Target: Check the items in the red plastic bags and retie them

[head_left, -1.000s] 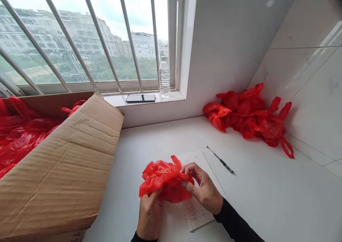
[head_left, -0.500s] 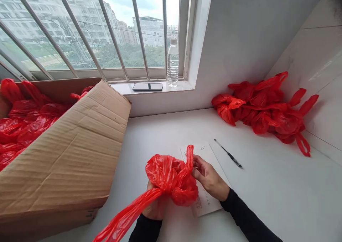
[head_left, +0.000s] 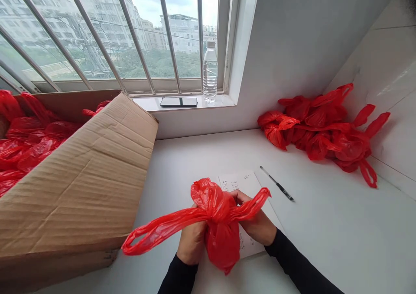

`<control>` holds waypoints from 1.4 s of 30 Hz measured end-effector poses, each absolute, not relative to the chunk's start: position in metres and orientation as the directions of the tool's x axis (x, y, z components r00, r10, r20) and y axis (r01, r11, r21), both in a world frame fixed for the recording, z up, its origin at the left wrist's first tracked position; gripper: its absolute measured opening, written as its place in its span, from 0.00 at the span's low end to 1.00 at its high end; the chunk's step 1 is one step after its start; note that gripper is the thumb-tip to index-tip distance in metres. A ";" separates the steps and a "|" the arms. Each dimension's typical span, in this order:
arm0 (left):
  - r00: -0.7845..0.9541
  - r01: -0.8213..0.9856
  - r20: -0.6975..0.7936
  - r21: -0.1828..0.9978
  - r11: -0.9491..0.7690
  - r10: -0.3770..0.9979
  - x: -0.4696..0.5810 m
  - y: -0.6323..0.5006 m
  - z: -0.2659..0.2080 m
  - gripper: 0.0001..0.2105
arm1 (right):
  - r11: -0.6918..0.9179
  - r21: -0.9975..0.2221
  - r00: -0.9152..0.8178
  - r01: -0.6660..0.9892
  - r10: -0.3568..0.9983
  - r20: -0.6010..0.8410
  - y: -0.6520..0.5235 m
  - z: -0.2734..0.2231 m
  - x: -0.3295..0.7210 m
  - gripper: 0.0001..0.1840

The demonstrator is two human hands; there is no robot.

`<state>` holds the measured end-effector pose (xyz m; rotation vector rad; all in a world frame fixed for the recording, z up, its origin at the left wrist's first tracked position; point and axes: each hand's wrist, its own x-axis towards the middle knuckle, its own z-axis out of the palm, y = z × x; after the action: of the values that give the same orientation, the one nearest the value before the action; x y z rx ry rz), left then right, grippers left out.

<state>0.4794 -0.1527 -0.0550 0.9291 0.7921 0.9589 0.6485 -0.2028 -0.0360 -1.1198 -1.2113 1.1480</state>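
Note:
A knotted red plastic bag is held up between my two hands over the white table. Its knot faces me, one long handle loop stretches out to the left and a shorter one to the right. My left hand grips the bag's left side, with the fingertips hidden behind the plastic. On the other side my right hand is closed on the bag, partly covered by the short loop. Beneath the bag lies a sheet of paper with handwritten lines. What the bag contains cannot be seen.
At the left stands a cardboard box full of red bags. More knotted red bags are piled in the right corner. A black pen lies beside the paper. The windowsill holds a phone and a water bottle.
The bag has been turned in my hands: its knot now faces me, its body hangs lower, and the loops spread left and right. The rest of the scene stays put.

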 end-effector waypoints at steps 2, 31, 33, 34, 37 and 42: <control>0.399 -0.317 -0.173 0.895 0.312 0.900 0.479 -0.152 -0.058 0.17 | 0.107 -0.992 0.016 -0.065 0.994 0.106 -0.203 -0.038 0.648 0.10; 0.019 -0.151 0.199 0.969 -0.194 0.980 0.465 -0.152 -0.049 0.35 | 0.246 -0.953 0.285 0.180 0.914 0.289 -0.210 -0.043 0.654 0.09; 0.038 -0.015 0.407 0.913 -0.407 0.912 0.463 -0.157 -0.043 0.32 | 0.261 -0.942 0.241 0.209 0.920 0.309 -0.212 -0.042 0.652 0.08; 0.093 0.076 0.492 0.863 -0.499 0.866 0.463 -0.159 -0.040 0.30 | 0.273 -0.934 0.217 0.229 0.921 0.323 -0.212 -0.041 0.651 0.08; 0.265 0.277 0.604 0.699 -0.659 0.752 0.462 -0.158 -0.041 0.17 | 0.300 -0.913 0.163 0.277 0.922 0.352 -0.212 -0.039 0.649 0.08; -0.021 0.346 0.472 0.831 -0.436 0.881 0.446 -0.137 -0.053 0.06 | 0.209 -0.947 0.409 0.244 0.863 0.296 -0.205 -0.041 0.663 0.10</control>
<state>0.4458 -0.1373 -0.0530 1.7825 1.2784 1.4681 0.6633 -0.2050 -0.0412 -1.3278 -1.1101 0.5851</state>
